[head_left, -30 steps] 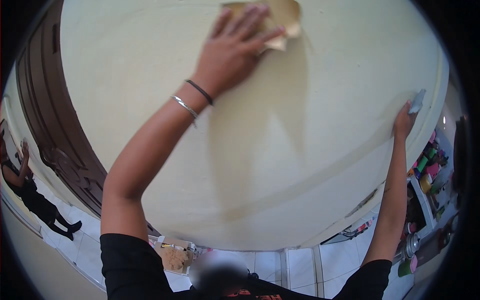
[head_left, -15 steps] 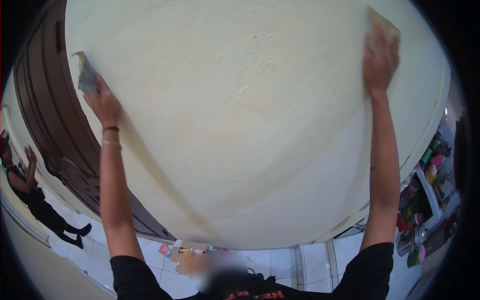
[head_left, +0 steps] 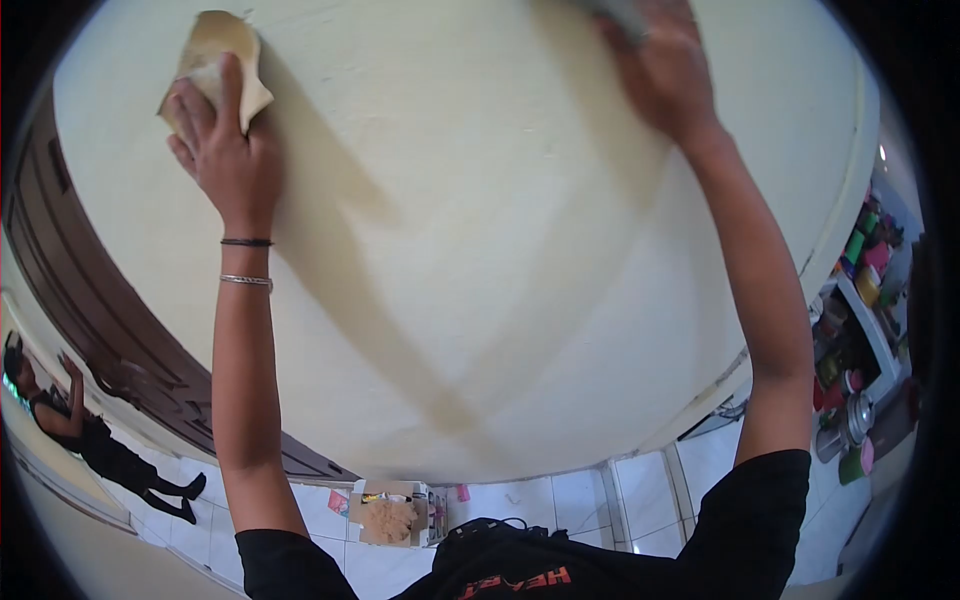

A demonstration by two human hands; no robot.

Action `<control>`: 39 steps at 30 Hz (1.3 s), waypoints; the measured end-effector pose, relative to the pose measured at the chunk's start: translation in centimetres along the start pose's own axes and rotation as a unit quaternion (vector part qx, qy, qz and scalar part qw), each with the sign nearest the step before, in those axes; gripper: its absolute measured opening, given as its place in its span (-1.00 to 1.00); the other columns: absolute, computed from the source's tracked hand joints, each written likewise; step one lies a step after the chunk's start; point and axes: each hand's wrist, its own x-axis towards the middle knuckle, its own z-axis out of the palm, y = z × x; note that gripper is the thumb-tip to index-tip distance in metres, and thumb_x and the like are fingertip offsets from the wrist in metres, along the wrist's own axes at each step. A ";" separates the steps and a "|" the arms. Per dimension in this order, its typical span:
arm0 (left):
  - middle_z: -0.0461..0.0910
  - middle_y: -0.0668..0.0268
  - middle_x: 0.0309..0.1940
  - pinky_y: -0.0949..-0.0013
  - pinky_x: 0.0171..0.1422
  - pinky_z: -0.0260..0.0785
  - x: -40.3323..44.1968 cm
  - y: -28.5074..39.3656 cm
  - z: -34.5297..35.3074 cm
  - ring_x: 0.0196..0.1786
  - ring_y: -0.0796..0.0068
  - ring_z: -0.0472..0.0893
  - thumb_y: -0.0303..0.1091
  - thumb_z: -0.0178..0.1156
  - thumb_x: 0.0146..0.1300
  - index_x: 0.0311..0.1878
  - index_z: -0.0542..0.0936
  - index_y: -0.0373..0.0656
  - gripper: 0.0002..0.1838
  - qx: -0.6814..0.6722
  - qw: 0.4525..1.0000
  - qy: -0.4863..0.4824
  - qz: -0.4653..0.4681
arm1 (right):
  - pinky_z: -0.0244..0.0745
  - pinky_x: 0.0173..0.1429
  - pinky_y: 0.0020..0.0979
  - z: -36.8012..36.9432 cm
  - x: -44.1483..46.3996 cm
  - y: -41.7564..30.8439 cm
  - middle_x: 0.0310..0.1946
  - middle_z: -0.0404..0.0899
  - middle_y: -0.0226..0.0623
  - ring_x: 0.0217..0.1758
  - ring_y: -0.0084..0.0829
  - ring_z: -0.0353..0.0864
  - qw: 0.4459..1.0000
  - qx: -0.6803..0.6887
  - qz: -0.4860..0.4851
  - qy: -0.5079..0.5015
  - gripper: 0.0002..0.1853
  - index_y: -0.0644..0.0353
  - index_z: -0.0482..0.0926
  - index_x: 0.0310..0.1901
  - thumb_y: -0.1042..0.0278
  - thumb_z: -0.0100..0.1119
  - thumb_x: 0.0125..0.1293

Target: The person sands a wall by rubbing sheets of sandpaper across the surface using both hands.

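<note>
High on the wall (head_left: 450,300), near its left edge, our left hand (head_left: 235,160) spreads a wide grip over a tan sheet (head_left: 222,42); our right hand (head_left: 672,75), farther right, pinches a grey sheet (head_left: 624,14).

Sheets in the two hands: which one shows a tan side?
The left sheet, under the left hand: its visible side is tan. The right sheet, at the right hand, shows grey.

Evenly bright; soft arm shadows cross the pale wall (head_left: 480,280), fisheye edges curve into black.
</note>
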 end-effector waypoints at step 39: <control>-0.11 0.06 0.45 -0.06 0.46 -0.42 -15.3 -6.8 -5.9 0.51 0.10 -0.17 -0.43 0.04 0.12 0.38 0.22 0.09 -0.32 0.038 0.991 -0.080 -0.105 | -0.29 0.47 -0.07 2.4 -7.2 4.2 0.36 0.07 0.01 0.47 -0.08 -0.08 0.963 -0.066 0.224 0.132 -0.48 -0.24 0.17 0.35 -0.01 -0.14 0.37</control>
